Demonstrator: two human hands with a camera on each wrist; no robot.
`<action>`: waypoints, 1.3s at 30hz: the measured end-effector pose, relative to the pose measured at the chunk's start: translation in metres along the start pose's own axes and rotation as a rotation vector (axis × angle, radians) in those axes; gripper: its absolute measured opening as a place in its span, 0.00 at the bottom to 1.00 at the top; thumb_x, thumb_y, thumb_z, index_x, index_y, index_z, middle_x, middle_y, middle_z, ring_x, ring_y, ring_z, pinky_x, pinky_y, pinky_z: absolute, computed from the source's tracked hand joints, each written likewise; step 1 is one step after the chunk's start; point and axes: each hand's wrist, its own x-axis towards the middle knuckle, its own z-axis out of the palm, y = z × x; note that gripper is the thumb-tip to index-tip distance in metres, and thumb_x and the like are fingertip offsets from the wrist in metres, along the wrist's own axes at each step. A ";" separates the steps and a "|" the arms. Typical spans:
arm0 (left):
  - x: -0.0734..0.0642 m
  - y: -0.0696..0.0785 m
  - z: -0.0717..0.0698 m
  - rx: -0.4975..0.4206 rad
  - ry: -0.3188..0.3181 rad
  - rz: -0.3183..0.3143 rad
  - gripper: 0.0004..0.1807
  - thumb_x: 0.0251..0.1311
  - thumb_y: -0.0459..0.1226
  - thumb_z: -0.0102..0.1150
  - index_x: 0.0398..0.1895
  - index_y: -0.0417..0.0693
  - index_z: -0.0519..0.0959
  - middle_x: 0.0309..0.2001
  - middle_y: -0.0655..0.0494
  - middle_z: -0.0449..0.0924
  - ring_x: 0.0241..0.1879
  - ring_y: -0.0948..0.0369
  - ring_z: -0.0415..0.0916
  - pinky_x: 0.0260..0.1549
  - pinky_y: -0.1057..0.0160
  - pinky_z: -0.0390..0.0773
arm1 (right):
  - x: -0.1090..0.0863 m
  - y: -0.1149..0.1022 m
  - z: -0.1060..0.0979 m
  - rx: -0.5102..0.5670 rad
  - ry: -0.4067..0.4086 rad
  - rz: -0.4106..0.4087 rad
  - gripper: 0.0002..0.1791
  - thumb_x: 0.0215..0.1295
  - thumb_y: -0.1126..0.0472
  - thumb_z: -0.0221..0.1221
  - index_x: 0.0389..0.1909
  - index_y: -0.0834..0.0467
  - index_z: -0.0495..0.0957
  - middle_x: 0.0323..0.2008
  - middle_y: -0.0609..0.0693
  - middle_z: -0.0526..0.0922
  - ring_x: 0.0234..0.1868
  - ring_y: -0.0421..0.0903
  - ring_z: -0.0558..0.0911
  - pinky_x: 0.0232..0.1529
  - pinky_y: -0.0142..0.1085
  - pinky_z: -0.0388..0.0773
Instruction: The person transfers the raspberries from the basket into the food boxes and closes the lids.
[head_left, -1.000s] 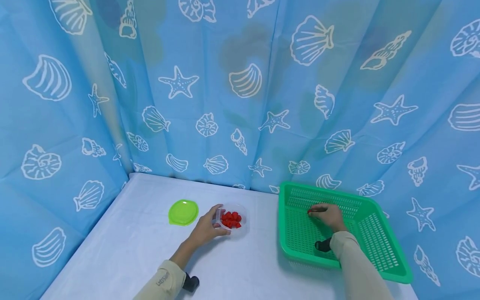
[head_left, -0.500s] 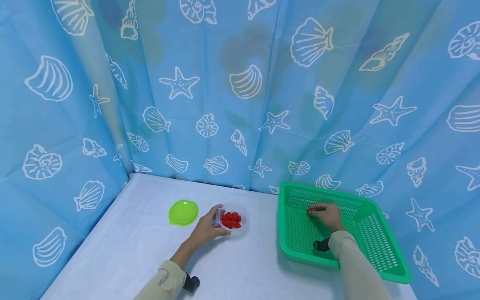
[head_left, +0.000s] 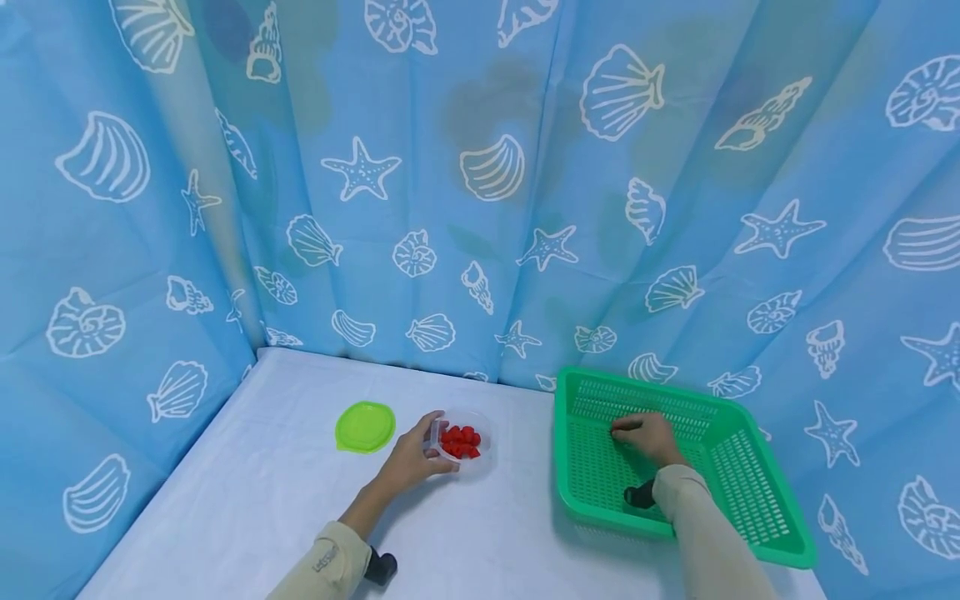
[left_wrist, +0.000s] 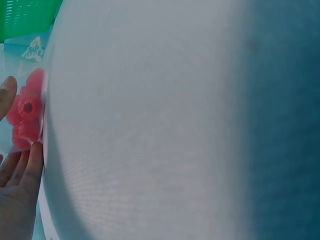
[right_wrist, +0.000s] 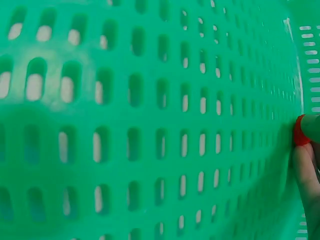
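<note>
My left hand (head_left: 408, 460) holds a clear plastic tub (head_left: 485, 423) on the table, thumb and fingers around its side. Several red raspberries (head_left: 460, 442) lie inside; one in the left wrist view shows a hollow end. In the green basket (head_left: 757, 500), my right hand (head_left: 654, 439) pinches a single red raspberry (right_wrist: 300, 131) between thumb and finger, low against the basket floor. The fingers hide most of that raspberry in the head view.
A lime-green lid (head_left: 364, 427) lies on the white tablecloth (head_left: 262, 500), left of the tub. The basket's slotted walls rise around my right hand. Behind the table hangs a blue shell-patterned curtain (head_left: 450, 283).
My right hand has lowered slightly toward the basket floor with the red raspberry. The left hand and tub have stayed in place; the head view has shifted a little.
</note>
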 end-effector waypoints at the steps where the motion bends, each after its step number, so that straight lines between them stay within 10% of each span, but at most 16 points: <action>1: 0.000 0.000 0.000 -0.002 -0.001 -0.001 0.50 0.45 0.40 0.78 0.72 0.49 0.60 0.65 0.46 0.68 0.61 0.45 0.69 0.46 0.53 0.82 | 0.001 0.000 0.000 0.003 0.004 0.000 0.12 0.63 0.61 0.65 0.46 0.61 0.85 0.44 0.58 0.85 0.44 0.56 0.83 0.43 0.50 0.81; 21: 0.000 0.000 0.000 0.015 0.003 -0.009 0.50 0.45 0.40 0.78 0.73 0.49 0.60 0.66 0.46 0.67 0.61 0.46 0.68 0.47 0.53 0.81 | 0.004 -0.052 -0.018 0.249 0.114 -0.172 0.22 0.61 0.50 0.66 0.52 0.58 0.82 0.46 0.52 0.85 0.47 0.46 0.82 0.49 0.53 0.79; 39: 0.001 -0.001 0.000 -0.002 -0.011 0.012 0.50 0.45 0.39 0.78 0.73 0.49 0.59 0.65 0.46 0.69 0.61 0.46 0.68 0.47 0.53 0.81 | -0.027 -0.184 0.002 0.518 0.125 -0.468 0.14 0.58 0.69 0.67 0.47 0.64 0.83 0.45 0.62 0.84 0.47 0.58 0.83 0.46 0.36 0.82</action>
